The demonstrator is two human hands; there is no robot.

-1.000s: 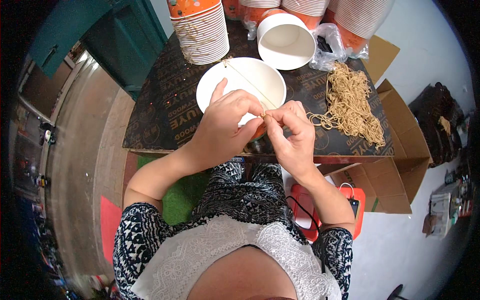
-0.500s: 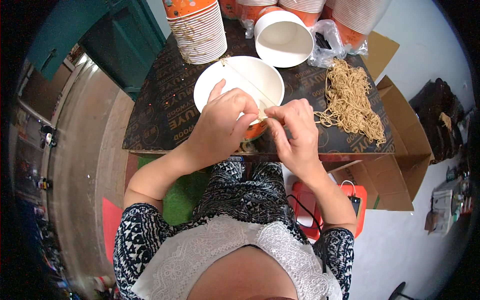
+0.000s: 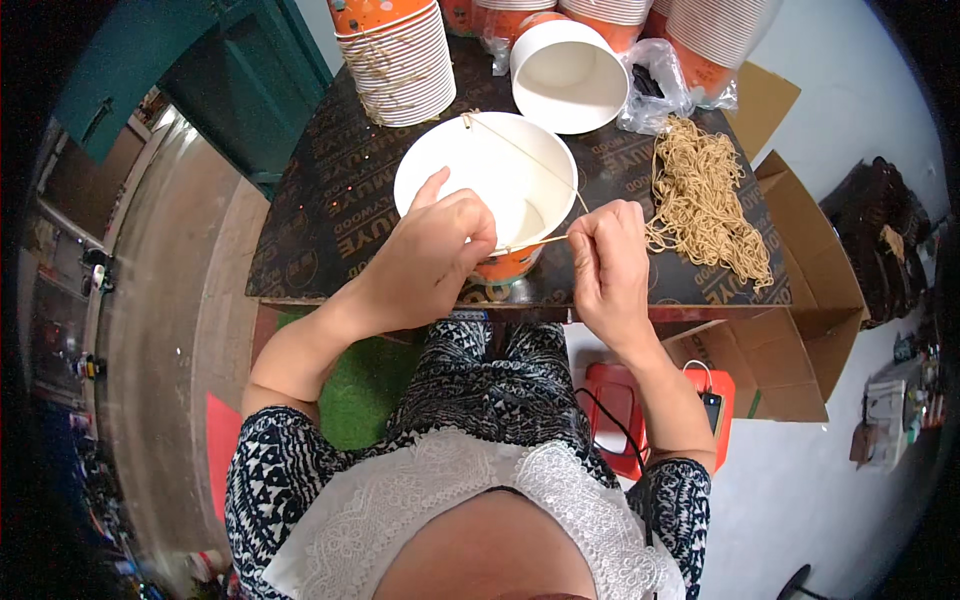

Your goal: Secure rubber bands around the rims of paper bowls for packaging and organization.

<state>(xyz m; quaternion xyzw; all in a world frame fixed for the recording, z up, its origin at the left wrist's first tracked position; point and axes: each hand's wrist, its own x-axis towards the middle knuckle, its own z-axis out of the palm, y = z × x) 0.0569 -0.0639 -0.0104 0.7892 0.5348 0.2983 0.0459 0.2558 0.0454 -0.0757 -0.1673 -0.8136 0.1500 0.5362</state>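
Note:
An orange paper bucket (image 3: 415, 165) with a white inside stands upright near the table's front edge, its mouth toward me. A thin tan cord (image 3: 535, 243) stretches tight at its near rim between my two hands, and another length of it crosses the mouth to a knot at the far rim. My left hand (image 3: 432, 255) is at the near left rim, fingers curled and pinched on the cord, thumb raised. Off the right side of the bucket, my right hand (image 3: 610, 262) is closed on the cord's other part. The left fingertips are partly hidden.
A tangled heap of tan cord (image 3: 712, 205) lies on the right of the dark table (image 3: 330, 235). At the back left is a tall stack of paper buckets (image 3: 400, 75); another bucket (image 3: 570, 80) lies tipped beside bagged stacks (image 3: 715, 40). A cardboard box (image 3: 815, 270) stands right of the table.
My hands have moved apart, the right one outward to the right, drawing the cord tight between them. The bucket has shifted slightly right.

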